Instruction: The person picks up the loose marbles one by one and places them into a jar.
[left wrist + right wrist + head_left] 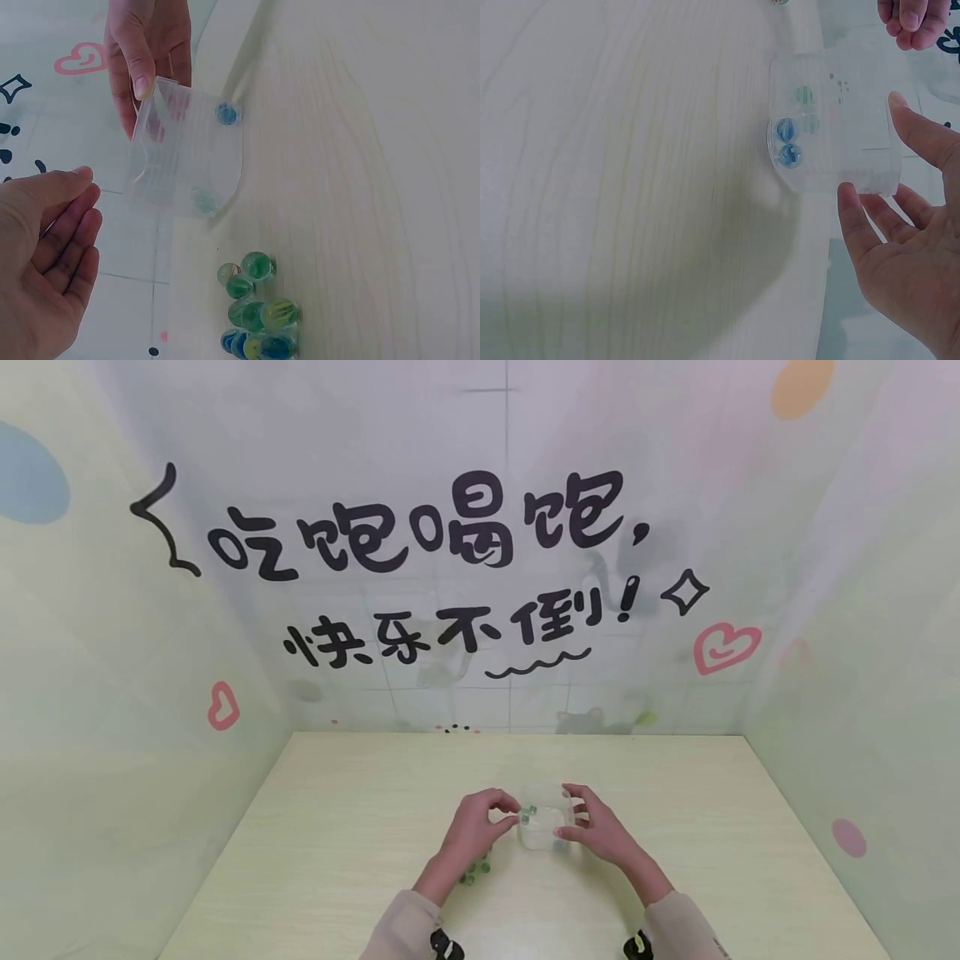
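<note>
Pale sleeves (401, 922) nearest, my right hand (602, 831) grips the clear box (542, 833) beside my loosely curled, seemingly empty left hand (476, 821); I'm probably loading marbles (279, 313), so another likely needs picking up.

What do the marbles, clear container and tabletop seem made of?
Marbles: likely glass, glossy; coloured swirls show inside clear bodies.
Clear container: probably thin, smooth plastic; marbles inside show through its wall.
Tabletop: pale wood or wood-look laminate, fairly matte; grain lines show, can't tell which.
</note>
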Demonstrator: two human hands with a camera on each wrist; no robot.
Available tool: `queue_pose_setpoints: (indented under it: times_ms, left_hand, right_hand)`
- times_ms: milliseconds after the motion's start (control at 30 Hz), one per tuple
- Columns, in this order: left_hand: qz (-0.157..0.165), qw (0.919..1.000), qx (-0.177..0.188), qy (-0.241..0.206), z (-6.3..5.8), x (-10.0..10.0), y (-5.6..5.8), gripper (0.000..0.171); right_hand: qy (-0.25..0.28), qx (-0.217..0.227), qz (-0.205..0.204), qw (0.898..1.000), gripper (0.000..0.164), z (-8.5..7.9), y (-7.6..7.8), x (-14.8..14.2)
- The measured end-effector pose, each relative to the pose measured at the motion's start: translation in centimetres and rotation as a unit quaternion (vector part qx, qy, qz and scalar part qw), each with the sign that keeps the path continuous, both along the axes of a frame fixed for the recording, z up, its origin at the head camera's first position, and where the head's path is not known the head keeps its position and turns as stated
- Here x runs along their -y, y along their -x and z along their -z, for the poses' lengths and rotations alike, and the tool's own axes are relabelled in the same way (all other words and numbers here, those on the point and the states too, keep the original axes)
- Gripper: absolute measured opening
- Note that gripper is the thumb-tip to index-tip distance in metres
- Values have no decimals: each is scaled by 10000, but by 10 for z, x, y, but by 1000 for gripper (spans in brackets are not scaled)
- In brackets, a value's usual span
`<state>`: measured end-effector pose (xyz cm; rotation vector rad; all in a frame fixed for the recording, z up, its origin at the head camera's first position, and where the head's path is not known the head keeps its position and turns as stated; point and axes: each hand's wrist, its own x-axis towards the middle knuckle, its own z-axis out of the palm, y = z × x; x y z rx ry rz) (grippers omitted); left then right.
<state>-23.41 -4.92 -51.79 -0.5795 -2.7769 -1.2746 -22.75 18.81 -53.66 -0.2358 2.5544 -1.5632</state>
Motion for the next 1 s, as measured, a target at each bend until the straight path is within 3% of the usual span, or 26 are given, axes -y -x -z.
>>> queue_pose_setpoints:
  times_ms: [1000]
  left_hand:
    - [-434,9989,165,36,20,45,-8,8]
  right_hand:
    - [-37,4,40,10000,70,1,-1,2]
